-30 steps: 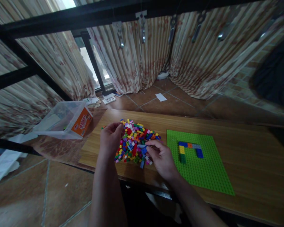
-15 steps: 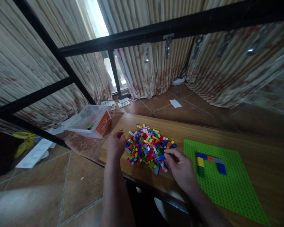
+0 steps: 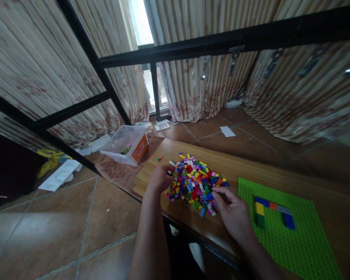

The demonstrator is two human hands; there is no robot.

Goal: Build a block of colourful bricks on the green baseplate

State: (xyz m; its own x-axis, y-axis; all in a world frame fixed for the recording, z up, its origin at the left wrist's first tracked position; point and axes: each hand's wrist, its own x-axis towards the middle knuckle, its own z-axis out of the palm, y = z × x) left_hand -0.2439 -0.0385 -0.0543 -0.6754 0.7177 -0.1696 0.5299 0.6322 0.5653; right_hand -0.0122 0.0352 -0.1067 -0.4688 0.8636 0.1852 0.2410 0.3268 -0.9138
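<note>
A heap of small, many-coloured building bricks (image 3: 192, 181) lies on a wooden board. My left hand (image 3: 159, 179) reaches into the heap's left edge, its fingers curled down among the bricks; whatever is between them is hidden. At the right edge of the heap, my right hand (image 3: 233, 210) has thumb and forefinger closed on a blue brick (image 3: 206, 196). To the right lies a green studded baseplate (image 3: 303, 241). On it, blue, orange, grey, yellow and green bricks (image 3: 273, 206) form a three-sided outline. A small orange-and-green piece (image 3: 160, 158) lies apart, beyond my left hand.
Left of the wooden board (image 3: 169, 146) stands a clear plastic box (image 3: 119, 142) with an orange label and a few bricks inside. Black metal bars (image 3: 175, 50) cross in front of striped curtains (image 3: 192, 85). Papers (image 3: 227, 131) lie on the tiled floor.
My left hand has moved from beside the small orange-and-green piece to the heap's left edge. My right hand stays at the blue brick. The camera view has shifted slightly left.
</note>
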